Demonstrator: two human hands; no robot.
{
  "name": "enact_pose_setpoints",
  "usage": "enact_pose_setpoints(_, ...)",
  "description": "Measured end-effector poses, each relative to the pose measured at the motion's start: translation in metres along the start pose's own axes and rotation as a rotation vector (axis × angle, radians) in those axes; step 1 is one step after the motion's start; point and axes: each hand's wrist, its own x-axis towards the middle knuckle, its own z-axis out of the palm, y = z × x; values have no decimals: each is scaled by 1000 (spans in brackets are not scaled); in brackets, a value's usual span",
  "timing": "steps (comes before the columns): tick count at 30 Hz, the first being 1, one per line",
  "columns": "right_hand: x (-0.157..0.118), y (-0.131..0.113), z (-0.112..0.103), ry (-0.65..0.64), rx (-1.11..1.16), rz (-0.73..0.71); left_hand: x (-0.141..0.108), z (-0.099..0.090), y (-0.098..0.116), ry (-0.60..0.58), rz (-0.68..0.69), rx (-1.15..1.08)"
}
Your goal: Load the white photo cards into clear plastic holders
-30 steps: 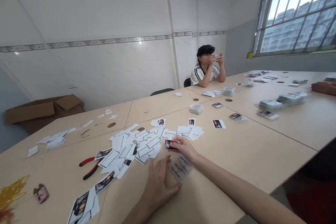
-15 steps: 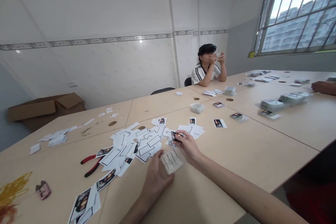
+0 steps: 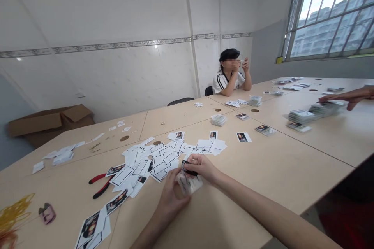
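My left hand [image 3: 172, 193] is closed around the edge of a stack of small clear plastic packets [image 3: 191, 185] with white contents, held just above the table. Between the thumb and fingers of my right hand [image 3: 203, 166] is a small printed card [image 3: 188, 168] with a dark picture on it. The card hangs over the far edge of the packets, and I cannot tell whether it touches them. A loose heap of white cards [image 3: 163, 157], some with black border lines and some with dark pictures, spreads just beyond my hands.
Red-and-black handled pliers [image 3: 101, 184] lie partly under the cards. Yellow rubber bands [image 3: 17, 210] and a pink object [image 3: 47, 213] sit at left. Packet stacks [image 3: 218, 120] stand farther off. A co-worker [image 3: 229, 74] sits across; another person's hand [image 3: 347, 97] reaches over stacks at right.
My right hand has brought the card left and down from beside the heap to over the packets. At right, the other person's hand has reached out onto a row of stacks.
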Motion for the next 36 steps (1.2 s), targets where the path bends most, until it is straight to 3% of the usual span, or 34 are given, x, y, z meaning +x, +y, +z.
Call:
enact_pose_setpoints(6,2,0,-1,34,-109,-24,-2,1,0,-53,-12,44)
enact_pose_setpoints(13,-4,-5,2,27,-390,-217,-3,2,3,35,-20,80)
enact_pose_setpoints(18,-7,-6,1,60,-579,-264,-6,4,5,72,-6,-93)
enact_pose_setpoints(22,-6,-4,1,35,-489,-202,-7,8,9,9,-42,-467)
enact_pose_setpoints(27,0,11,-2,-32,-167,-51,-4,10,6,-65,-65,-764)
enact_pose_setpoints(33,2,23,-1,115,89,14,-2,11,2,-31,-170,-790)
enact_pose_setpoints(36,0,22,4,109,110,23,-2,11,2,-16,-162,-714)
